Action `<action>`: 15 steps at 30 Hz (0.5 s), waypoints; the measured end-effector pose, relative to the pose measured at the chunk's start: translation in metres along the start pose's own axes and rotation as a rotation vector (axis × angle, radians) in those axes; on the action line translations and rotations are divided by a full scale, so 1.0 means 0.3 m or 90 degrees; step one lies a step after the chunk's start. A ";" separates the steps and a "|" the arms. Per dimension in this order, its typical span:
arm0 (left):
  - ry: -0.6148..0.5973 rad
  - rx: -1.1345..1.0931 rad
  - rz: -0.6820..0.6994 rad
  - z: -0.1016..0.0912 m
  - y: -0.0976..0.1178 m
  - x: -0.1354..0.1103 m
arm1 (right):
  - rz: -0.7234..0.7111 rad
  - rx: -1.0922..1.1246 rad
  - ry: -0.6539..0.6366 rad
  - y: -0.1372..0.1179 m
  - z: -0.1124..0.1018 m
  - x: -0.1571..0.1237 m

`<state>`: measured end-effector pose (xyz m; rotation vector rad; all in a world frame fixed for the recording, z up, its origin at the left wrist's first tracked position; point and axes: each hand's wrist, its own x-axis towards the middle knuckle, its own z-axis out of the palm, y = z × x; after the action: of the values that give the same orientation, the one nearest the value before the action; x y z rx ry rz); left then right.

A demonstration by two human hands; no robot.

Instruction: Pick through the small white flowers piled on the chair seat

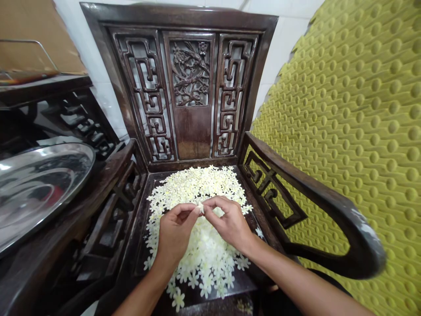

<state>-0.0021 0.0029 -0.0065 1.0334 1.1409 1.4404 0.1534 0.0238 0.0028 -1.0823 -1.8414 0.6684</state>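
Note:
Between my two hands is a small white flower (pixel 200 205), pinched at the fingertips above the chair seat. My left hand (pixel 176 228) grips it from the left with thumb and forefinger. From the other side, the thumb and forefinger of my right hand (pixel 228 219) close on the same flower. Beneath and around both hands spreads a thick heap of loose white and pale yellow flowers (pixel 197 182), some single ones lying toward the front edge. What exactly each fingertip touches on the flower is too small to make out.
A dark carved wooden chair (pixel 194 131) surrounds the flowers with its back and two armrests. At the left, a round metal tray (pixel 75 175) sits by the armrest. Yellow-green bumpy foam sheeting (pixel 362 131) stands on the right. Brown cardboard (pixel 36 26) is at upper left.

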 end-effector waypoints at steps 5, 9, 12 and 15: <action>0.002 -0.001 0.004 0.005 0.012 -0.003 | 0.017 0.007 0.013 0.005 -0.001 -0.004; 0.009 -0.010 -0.007 0.008 0.021 -0.004 | 0.041 0.023 0.020 0.002 0.005 -0.004; 0.033 -0.006 -0.025 0.009 0.021 0.000 | 0.056 0.068 0.016 0.000 0.007 0.000; 0.074 0.011 -0.041 0.002 0.020 0.008 | 0.085 0.121 0.026 0.004 0.001 0.010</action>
<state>-0.0029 0.0050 -0.0005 0.9268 1.2617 1.4576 0.1529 0.0271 0.0029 -1.0907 -1.6451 0.8743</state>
